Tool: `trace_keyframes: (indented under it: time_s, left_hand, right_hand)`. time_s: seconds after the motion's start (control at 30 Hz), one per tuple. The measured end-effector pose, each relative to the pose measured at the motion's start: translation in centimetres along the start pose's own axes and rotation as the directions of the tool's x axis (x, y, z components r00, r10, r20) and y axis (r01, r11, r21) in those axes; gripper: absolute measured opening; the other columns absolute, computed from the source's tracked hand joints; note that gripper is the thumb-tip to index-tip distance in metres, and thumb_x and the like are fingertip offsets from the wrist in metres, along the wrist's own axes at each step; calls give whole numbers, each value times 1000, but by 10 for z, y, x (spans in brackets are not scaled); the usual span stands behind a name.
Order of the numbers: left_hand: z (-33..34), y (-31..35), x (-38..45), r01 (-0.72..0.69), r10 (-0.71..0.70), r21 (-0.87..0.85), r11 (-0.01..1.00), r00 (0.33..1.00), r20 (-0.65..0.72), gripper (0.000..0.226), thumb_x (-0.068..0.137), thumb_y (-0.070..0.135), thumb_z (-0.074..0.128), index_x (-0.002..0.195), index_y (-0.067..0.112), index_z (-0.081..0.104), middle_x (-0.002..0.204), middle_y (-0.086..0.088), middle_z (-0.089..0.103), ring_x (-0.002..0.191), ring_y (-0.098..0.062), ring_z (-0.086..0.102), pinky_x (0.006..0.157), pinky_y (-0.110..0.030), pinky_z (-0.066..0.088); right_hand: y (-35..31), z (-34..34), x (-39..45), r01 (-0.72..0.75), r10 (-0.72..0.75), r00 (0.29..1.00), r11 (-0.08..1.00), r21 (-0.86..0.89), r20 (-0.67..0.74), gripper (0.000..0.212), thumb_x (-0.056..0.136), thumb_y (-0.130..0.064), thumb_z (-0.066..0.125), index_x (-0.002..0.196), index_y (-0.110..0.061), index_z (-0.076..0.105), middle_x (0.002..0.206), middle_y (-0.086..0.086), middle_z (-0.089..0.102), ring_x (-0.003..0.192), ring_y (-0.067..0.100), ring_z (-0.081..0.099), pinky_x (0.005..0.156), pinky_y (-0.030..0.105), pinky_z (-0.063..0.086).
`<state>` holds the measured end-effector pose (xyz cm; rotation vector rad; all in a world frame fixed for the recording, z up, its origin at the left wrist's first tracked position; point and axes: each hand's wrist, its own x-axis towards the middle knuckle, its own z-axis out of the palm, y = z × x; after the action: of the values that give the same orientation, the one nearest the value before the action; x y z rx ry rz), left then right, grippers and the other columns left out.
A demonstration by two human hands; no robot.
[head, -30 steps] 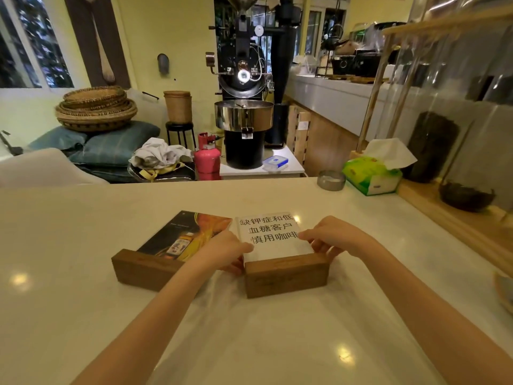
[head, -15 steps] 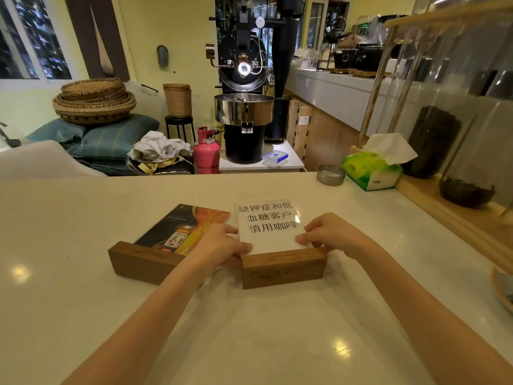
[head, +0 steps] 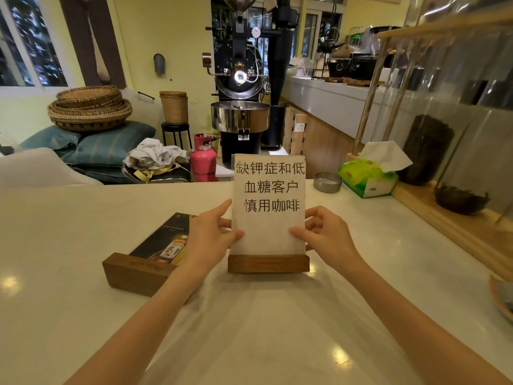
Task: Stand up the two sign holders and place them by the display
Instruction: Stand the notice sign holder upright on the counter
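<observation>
my left hand and right hand pinch the side edges of the white-paper sign holder, upright on the worktop. its thin clear panel could flex or tip off the narrow wooden base if i let go. the bottle-picture sign holder lies flat just left.

Across my counter: tissue box beside a metal ashtray. Beyond, black coffee roaster, pink gas cylinder, stacked woven baskets on blue cushions.
</observation>
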<state>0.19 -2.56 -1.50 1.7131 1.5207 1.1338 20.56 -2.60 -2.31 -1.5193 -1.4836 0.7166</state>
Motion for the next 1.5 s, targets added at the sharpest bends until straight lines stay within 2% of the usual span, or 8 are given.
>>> trace_keyframes:
  time_s: [0.13,0.27,0.37,0.77,0.97,1.2,1.33,1.5]
  left_hand:
    - [1,2,-2,-67,68,25,997,997,-41,71,76,6,68,137,19,35,112,-15,68,100,-22,63,93,-37,50]
    - [-1,3,-2,-113,116,45,993,990,-75,60,76,7,68,131,19,45,111,-14,69,97,-21,64,94,-40,50]
    - [-2,3,-2,-115,119,62,991,990,-75,57,78,8,67,130,18,46,111,-13,69,98,-21,63,93,-39,49]
    - [-1,2,0,-115,121,127,985,992,-37,57,83,12,61,135,18,39,116,-12,66,94,-11,55,93,-34,46]
    - [-12,11,1,-80,63,172,982,993,104,51,86,25,56,133,17,40,122,-11,63,109,-22,59,92,-35,46]
    - [-64,22,1,43,-57,63,997,968,246,34,85,30,56,116,18,58,109,-2,66,96,-15,64,86,-34,53]
    - [-99,13,1,33,-55,116,993,981,189,26,85,28,57,110,21,62,103,-1,65,92,-13,64,75,-23,49]
    - [-126,-22,12,177,-196,197,964,977,82,34,84,27,59,116,16,59,120,-8,60,108,-22,54,89,-36,47]
  right_hand:
    - [4,4,-7,125,-125,990,992,-2,-72,27,77,-20,70,93,-16,50,93,4,67,82,23,66,69,36,59]
    - [5,10,-11,244,-252,966,963,-115,-63,28,78,-18,69,95,-17,48,100,-8,57,76,9,59,63,10,52]
    - [5,10,-11,277,-288,956,949,-149,-57,30,78,-18,69,101,-11,50,109,-1,63,74,6,56,61,2,48]
    - [-6,4,-13,183,-181,983,957,-225,29,44,79,-24,67,118,-10,50,122,8,62,85,17,59,77,23,50]
    - [-27,-11,-15,-22,96,991,793,-608,90,56,79,-57,52,82,-3,65,72,9,70,68,26,68,66,38,56]
    - [-57,21,-40,-42,47,949,999,-25,313,17,84,-21,60,93,-7,64,79,6,69,68,17,69,62,28,58]
    - [-63,66,-39,-129,55,899,981,144,434,22,85,-24,60,101,-8,62,85,4,69,76,14,69,67,23,59]
    - [-61,110,-28,-448,319,804,880,158,502,21,85,-24,61,90,-4,63,90,16,71,83,25,71,80,35,59]
